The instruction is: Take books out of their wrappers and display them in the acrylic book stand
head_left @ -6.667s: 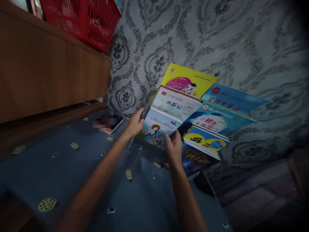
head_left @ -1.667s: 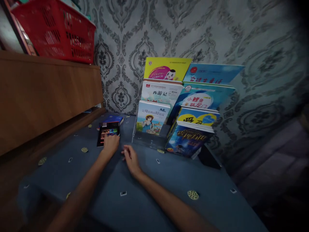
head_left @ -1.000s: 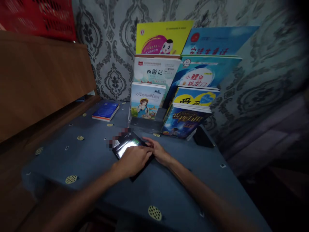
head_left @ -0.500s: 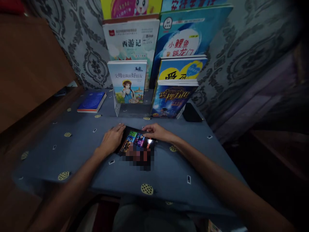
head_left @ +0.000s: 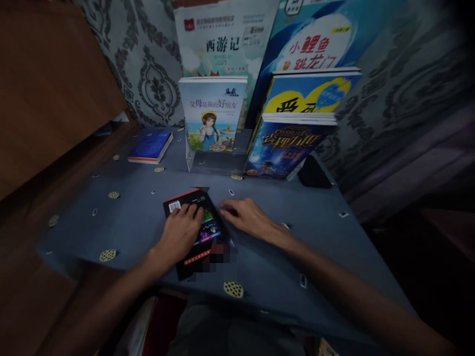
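Observation:
A black book [head_left: 191, 264] lies on the cloth-covered table in front of me, a barcode and small colourful pictures on its upward face. Its lower right part is blurred by pixel blocks. My left hand [head_left: 181, 232] rests on the cover, fingers laid over it near the barcode and pictures. Just off the book's right side is my right hand [head_left: 247, 217], held low with its fingers loosely bent and thumb and forefinger slightly apart. Nothing shows in it.
A clear stand [head_left: 215, 165] behind the hands holds several upright books, among them a pale one [head_left: 213, 116] and a dark blue one [head_left: 282, 148]. A blue book [head_left: 150, 147] lies at the left. A black flat object [head_left: 315, 173] sits by the stand's right side.
The black book has turned, and its barcode now shows. My left hand has moved from its left edge onto the cover, while my right hand has come off it. My view has shifted closer.

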The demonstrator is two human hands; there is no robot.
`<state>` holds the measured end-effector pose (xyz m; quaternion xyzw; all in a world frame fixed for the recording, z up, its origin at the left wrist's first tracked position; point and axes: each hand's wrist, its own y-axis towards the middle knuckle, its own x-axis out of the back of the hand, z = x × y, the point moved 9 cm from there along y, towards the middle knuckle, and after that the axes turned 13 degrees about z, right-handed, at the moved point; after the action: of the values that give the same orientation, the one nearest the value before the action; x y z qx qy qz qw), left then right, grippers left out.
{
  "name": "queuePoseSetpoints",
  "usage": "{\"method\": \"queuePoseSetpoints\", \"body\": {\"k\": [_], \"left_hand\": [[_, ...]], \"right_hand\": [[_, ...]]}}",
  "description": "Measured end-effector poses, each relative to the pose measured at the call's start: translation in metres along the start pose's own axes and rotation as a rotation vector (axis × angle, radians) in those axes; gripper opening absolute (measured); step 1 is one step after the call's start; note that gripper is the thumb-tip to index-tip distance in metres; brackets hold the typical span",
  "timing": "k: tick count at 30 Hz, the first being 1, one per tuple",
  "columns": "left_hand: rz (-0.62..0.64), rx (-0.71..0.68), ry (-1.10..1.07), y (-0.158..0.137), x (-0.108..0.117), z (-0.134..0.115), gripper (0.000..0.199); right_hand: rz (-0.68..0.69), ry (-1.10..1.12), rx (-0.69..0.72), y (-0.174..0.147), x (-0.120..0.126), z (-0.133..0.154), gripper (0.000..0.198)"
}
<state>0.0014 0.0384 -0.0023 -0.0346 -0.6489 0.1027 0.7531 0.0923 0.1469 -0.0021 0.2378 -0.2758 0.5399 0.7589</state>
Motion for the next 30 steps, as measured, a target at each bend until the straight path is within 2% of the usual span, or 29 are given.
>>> {"method": "queuePoseSetpoints", "body": {"k": [1,3,6,9,11,13,17,20,24,27,30], "left_hand": [[-0.030,0.016,-0.019,-0.007,-0.003,0.003,0.040],[-0.105,0.082,-0.061,-0.021,-0.009,0.016,0.037],[-0.182,0.167,-0.108,-0.037,-0.020,0.035,0.035],[-0.201,0.148,-0.090,-0.043,-0.029,0.037,0.036],[-0.211,0.126,-0.066,-0.045,-0.030,0.033,0.038],[-0.226,0.110,-0.060,-0.046,-0.028,0.031,0.037],[-0.261,0.104,-0.085,-0.047,-0.024,0.030,0.035],[-0.300,0.126,-0.111,-0.048,-0.023,0.034,0.036],[-0.341,0.134,-0.147,-0.049,-0.025,0.037,0.042],[-0.330,0.128,-0.162,-0.048,-0.027,0.037,0.043],[-0.295,0.123,-0.151,-0.047,-0.027,0.037,0.044]], "right_hand": [[-0.051,-0.004,0.042,0.004,-0.001,0.006,0.013],[-0.064,0.018,0.165,0.016,-0.015,0.025,0.020],[0.138,0.026,0.328,0.042,-0.056,0.060,0.034],[0.370,-0.089,0.343,0.070,-0.095,0.079,0.053],[0.436,-0.153,0.334,0.085,-0.109,0.081,0.059],[0.447,-0.201,0.349,0.094,-0.115,0.079,0.055],[0.356,-0.242,0.343,0.094,-0.107,0.064,0.054],[0.270,-0.252,0.274,0.086,-0.088,0.044,0.059],[0.210,-0.248,0.210,0.072,-0.060,0.011,0.050],[0.171,-0.226,0.200,0.066,-0.046,-0.008,0.041],[0.126,-0.201,0.218,0.064,-0.041,-0.015,0.042]]}}
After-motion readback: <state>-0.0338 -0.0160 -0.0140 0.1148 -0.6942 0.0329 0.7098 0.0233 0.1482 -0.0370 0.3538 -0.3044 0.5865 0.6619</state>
